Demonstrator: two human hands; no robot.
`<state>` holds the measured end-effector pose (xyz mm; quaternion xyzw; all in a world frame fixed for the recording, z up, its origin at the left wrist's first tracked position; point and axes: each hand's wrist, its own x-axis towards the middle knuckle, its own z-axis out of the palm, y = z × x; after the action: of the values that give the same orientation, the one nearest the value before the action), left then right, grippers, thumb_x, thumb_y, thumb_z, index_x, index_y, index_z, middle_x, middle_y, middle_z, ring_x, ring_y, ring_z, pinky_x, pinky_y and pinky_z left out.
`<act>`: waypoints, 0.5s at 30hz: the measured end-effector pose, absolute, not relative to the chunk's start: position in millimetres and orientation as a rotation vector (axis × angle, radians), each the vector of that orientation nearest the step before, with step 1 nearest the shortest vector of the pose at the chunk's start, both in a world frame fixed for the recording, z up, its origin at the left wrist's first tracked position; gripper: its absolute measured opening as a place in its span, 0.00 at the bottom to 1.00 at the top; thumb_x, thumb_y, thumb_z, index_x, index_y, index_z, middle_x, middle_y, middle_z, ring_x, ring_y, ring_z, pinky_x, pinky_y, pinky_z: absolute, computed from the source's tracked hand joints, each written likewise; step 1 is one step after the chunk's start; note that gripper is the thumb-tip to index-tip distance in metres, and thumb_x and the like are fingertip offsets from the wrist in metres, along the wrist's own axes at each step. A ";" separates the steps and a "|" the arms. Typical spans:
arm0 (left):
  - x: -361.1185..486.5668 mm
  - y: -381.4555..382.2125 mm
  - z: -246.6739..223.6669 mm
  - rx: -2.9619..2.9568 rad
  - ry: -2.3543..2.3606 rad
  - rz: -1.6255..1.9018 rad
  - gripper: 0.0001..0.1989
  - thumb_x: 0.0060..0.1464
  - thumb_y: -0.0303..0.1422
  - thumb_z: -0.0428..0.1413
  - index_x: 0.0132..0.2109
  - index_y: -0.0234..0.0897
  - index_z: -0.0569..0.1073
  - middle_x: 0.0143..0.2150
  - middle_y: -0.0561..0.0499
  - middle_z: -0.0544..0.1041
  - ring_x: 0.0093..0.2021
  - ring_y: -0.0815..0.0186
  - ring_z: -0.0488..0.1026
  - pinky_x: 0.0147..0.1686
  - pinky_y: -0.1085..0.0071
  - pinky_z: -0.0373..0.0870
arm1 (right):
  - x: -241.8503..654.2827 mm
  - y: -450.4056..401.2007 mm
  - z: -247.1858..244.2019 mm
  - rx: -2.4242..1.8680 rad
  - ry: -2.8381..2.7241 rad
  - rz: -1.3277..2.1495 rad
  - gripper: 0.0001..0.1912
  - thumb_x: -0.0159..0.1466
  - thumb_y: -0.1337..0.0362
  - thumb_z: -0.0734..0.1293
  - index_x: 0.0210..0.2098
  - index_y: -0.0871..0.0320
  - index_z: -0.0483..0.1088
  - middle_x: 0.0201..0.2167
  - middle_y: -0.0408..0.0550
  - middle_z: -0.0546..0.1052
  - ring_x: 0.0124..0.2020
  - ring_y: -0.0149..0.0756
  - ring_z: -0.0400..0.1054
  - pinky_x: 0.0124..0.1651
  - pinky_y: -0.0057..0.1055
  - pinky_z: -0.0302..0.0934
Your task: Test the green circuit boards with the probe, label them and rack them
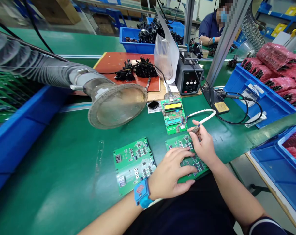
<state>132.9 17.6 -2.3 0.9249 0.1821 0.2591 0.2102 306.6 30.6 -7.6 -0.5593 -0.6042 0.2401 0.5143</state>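
Note:
My left hand (171,171), a blue wrist strap (141,192) on its wrist, rests with spread fingers on a green circuit board (178,142) and covers part of it. Between the thumb and fingers of my right hand (204,147) is the connector end (195,129) of a white cable, held at that board's far edge. The white cable (209,112) loops back to a small green programmer board (172,126) with a yellow display and a blue socket. Left of my hands lies another green circuit board (135,163) with digit displays. Whether the connector touches the board is hidden by my fingers.
A fume extraction hood (118,104) hangs over the bench at left. A soldering station (189,76) and an iron in its stand (218,99) are behind. Blue bins (258,94) with pink-wrapped packs stand right; a blue bin (28,127) with boards left. A co-worker (209,27) sits opposite.

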 end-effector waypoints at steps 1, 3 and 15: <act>133.0 17.6 -2.4 2.572 0.507 0.723 0.10 0.53 0.35 0.57 0.43 0.46 0.77 0.53 0.45 0.72 0.59 0.51 0.65 0.57 0.49 0.59 | 306.5 30.5 -7.2 -1.347 -1.453 0.576 0.18 0.67 0.65 0.59 0.56 0.58 0.62 0.38 0.49 0.76 0.30 0.32 0.69 0.36 0.29 0.66; 133.3 17.6 -2.4 2.574 0.510 0.731 0.09 0.53 0.35 0.57 0.43 0.45 0.77 0.53 0.44 0.72 0.58 0.51 0.65 0.57 0.48 0.60 | 306.5 30.6 -6.9 -1.351 -1.455 0.571 0.18 0.67 0.65 0.59 0.56 0.58 0.62 0.39 0.49 0.76 0.31 0.32 0.69 0.37 0.29 0.66; 127.6 14.9 -6.1 2.473 0.545 0.900 0.11 0.54 0.32 0.57 0.39 0.40 0.60 0.57 0.36 0.65 0.66 0.46 0.53 0.57 0.45 0.62 | 306.9 29.5 -7.4 -1.361 -1.458 0.575 0.18 0.67 0.65 0.59 0.56 0.56 0.61 0.39 0.48 0.76 0.32 0.32 0.70 0.37 0.29 0.67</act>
<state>127.6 14.9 -6.1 0.8966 0.1975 0.3262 0.2252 306.9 29.5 -7.4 -0.5649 -0.6050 0.2387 0.5079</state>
